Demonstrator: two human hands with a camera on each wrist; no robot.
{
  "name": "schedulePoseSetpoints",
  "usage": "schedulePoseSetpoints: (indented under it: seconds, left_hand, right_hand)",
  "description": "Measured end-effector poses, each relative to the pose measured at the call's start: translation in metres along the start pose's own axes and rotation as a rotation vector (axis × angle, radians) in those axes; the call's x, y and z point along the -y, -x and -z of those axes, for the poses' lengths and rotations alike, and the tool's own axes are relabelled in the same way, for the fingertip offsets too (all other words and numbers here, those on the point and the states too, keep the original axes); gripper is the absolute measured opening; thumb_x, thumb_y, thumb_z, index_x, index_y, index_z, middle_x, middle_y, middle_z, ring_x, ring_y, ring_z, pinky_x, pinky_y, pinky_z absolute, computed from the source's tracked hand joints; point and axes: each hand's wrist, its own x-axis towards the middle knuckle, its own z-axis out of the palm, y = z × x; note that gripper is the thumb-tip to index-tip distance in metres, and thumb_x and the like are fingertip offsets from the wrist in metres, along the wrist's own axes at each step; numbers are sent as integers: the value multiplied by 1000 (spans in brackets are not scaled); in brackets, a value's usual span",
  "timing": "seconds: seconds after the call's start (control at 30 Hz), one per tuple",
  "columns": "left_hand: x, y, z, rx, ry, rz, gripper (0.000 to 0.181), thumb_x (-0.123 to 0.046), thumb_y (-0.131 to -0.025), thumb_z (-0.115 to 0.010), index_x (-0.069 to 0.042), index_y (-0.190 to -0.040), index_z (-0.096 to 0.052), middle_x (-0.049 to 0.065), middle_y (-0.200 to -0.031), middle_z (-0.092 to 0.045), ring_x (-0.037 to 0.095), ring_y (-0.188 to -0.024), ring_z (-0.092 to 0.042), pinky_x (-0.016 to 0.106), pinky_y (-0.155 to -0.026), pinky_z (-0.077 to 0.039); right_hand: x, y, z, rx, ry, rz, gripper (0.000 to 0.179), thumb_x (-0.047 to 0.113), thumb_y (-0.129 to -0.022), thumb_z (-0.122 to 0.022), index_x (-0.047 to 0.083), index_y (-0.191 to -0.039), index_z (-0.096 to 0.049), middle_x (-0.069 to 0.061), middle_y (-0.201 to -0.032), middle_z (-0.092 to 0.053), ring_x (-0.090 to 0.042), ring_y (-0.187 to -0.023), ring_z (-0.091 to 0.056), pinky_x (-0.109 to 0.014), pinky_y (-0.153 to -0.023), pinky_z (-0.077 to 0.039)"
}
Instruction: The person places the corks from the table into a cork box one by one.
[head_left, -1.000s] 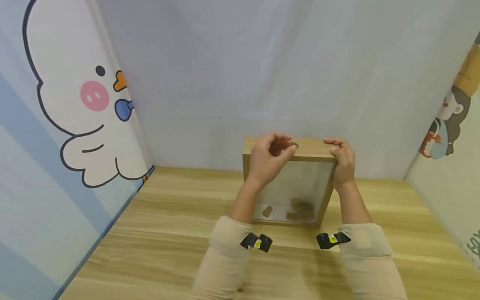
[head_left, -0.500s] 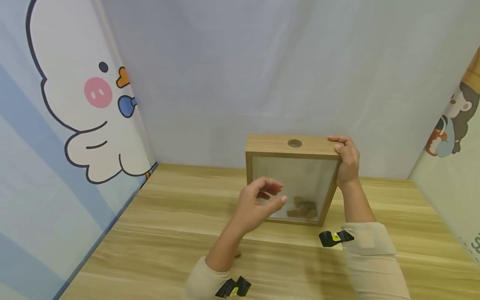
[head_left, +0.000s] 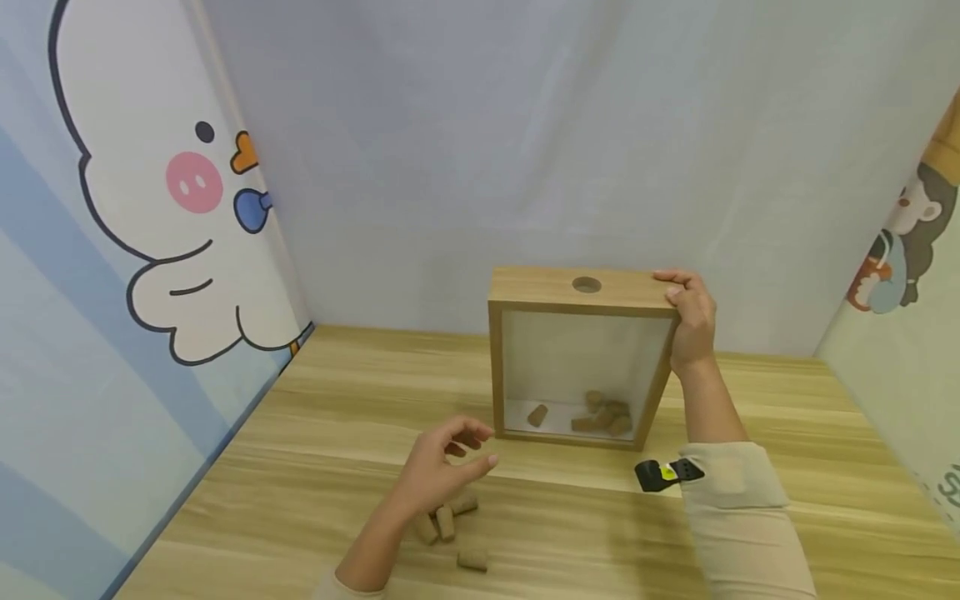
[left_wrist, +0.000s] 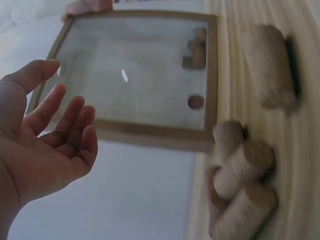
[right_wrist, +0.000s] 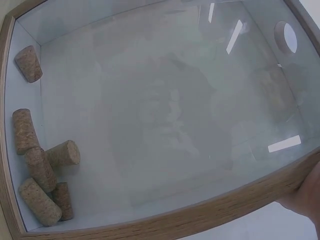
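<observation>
A shallow wooden-framed box (head_left: pixel 536 286) with a clear front stands upright on the table, a round hole (head_left: pixel 587 285) in its top. Several corks (right_wrist: pixel 37 167) lie in a heap inside it, with one cork (right_wrist: pixel 28 64) apart from them. My right hand (head_left: pixel 693 323) grips the box's top right corner, thumb at the front edge and fingers over the top. In front of the box to the left, my left hand (head_left: pixel 442 468) hovers with loosely bent fingers and holds nothing. Below it several loose corks (head_left: pixel 446 523) lie on the table, partly covered by the hand.
The wood-grain table (head_left: pixel 337 408) runs back to a pale curtain (head_left: pixel 420 167) close behind the box. Printed cloth with a cartoon duck (head_left: pixel 135 150) hangs at the left, and another printed panel (head_left: pixel 885 350) closes off the right.
My left hand has come away from the hole in the box's top, down and left to over the loose corks, which now show. My right hand has stayed on the box corner.
</observation>
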Motion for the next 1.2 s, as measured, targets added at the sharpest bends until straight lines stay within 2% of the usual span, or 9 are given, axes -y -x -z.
schedulePoseSetpoints:
  seconds: [0.23,0.33,0.4,0.57,0.8,0.9,1.0,1.2]
  left_hand:
    - [38,11,22,98,87,154,31,-16,-84,-71,-4,-111,-60,9,-110,-58,35,-101,-51,41,-83,-42]
    - [55,12,30,147,103,196,34,-14,-84,-70,-1,-113,-59,17,-114,-55,39,-102,-49,41,-83,-43]
    - [66,11,34,183,98,200,36,-16,-84,-71,0,-114,-58,19,-116,-54,40,-102,-49,41,-82,-45]
    - [86,6,42,272,74,188,39,-18,-83,-73,2,-113,-60,14,-113,-57,36,-100,-52,40,-82,-45]
    - [96,-4,50,446,18,188,34,-12,-83,-71,1,-113,-61,15,-108,-59,30,-99,-55,43,-86,-44]
    - [97,-9,48,493,-8,210,32,-12,-84,-70,-1,-113,-62,12,-107,-60,29,-100,-55,43,-87,-43]
    - [99,-14,44,511,-22,240,31,-11,-83,-70,-3,-112,-63,8,-104,-61,26,-99,-54,42,-86,-43]
    - [100,-18,39,505,-45,283,30,-4,-75,-74,-3,-104,-66,3,-92,-61,21,-88,-55,37,-79,-44]
  right_hand:
    - [0,1,1,6,-15,-27,30,10,-81,-38,17,-89,-66,-4,-100,-56,-19,-87,-47,-33,-74,-33]
    - [-1,3,2,5,1,-29,30,11,-82,-38,17,-90,-66,-5,-100,-55,-19,-87,-46,-33,-75,-33]
    - [-1,3,2,7,14,-19,29,12,-82,-38,16,-91,-66,-5,-100,-54,-19,-87,-46,-34,-75,-32]
    - [1,1,2,16,25,-8,29,13,-83,-39,16,-93,-66,-6,-100,-54,-20,-87,-46,-34,-75,-32]
    - [1,1,1,6,16,1,30,12,-82,-40,17,-90,-67,-5,-99,-56,-19,-87,-47,-33,-75,-32]
    - [1,1,1,4,15,0,29,12,-81,-40,18,-90,-67,-5,-100,-56,-19,-87,-47,-33,-76,-32]
    - [1,1,1,5,14,-4,29,12,-82,-39,17,-90,-67,-5,-99,-56,-19,-86,-47,-34,-75,-32]
    - [0,0,2,6,6,-8,29,11,-82,-39,17,-90,-67,-5,-99,-56,-19,-86,-47,-33,-75,-32]
